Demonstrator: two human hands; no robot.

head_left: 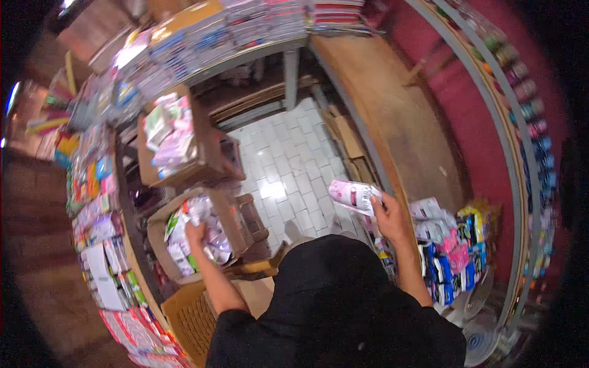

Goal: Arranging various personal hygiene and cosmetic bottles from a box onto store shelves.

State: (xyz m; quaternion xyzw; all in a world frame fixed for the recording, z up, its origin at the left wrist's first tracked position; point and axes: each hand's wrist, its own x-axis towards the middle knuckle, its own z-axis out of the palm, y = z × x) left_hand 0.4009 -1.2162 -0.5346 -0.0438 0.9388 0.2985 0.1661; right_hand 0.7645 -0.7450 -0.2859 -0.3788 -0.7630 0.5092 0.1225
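Observation:
My right hand (pixel 391 218) grips one end of a pink-and-white printed pouch (pixel 353 197), held out over the tiled floor beside a wooden shelf. My left hand (pixel 195 233) reaches into an open cardboard box (pixel 234 225). Packets (pixel 216 230) in white, purple and green fill that box, and my left fingers are partly hidden among them. Whether they grip one is not visible. To the right of my right forearm, silvery-white pouches (pixel 432 216) lie on the shelf beside blue-and-white packs (pixel 444 271) and pink packs (pixel 458 257).
Another cardboard box (pixel 207 152) of packets stands just beyond. Stacked goods line the left counter (pixel 133 257) and far counter (pixel 257 43). The wooden shelf (pixel 391 92) runs along the right, below a rack of small items (pixel 529 110). White tiles (pixel 294 156) cover the floor.

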